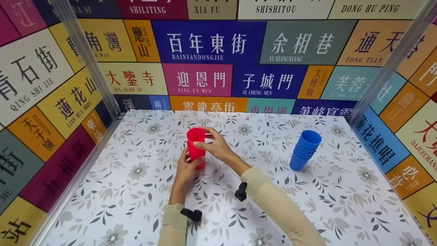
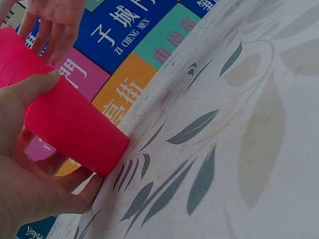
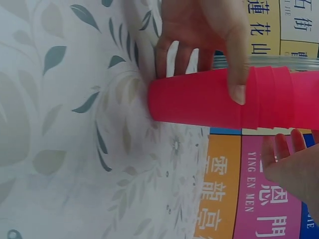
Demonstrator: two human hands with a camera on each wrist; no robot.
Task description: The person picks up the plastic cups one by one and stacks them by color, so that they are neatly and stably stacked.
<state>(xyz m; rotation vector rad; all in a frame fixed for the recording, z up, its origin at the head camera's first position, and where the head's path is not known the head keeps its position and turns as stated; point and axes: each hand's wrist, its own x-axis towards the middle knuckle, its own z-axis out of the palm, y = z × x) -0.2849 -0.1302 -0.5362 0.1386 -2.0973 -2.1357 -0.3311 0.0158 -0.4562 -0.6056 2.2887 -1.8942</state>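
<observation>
A stack of red plastic cups stands upright left of centre in the head view. My left hand grips it low down; in the left wrist view the thumb of the left hand lies across the side and fingers curl beneath. Higher up, my right hand holds the top red cup, thumb in front and fingers behind near the rim. That cup sits further out than the nested ones. In the right wrist view the right hand is partly cut off, beside the stack's upper end.
A stack of several blue cups stands upright on the right side of the table. The tabletop has a floral pattern. Sign-printed walls enclose its back and sides, with clear posts at the corners.
</observation>
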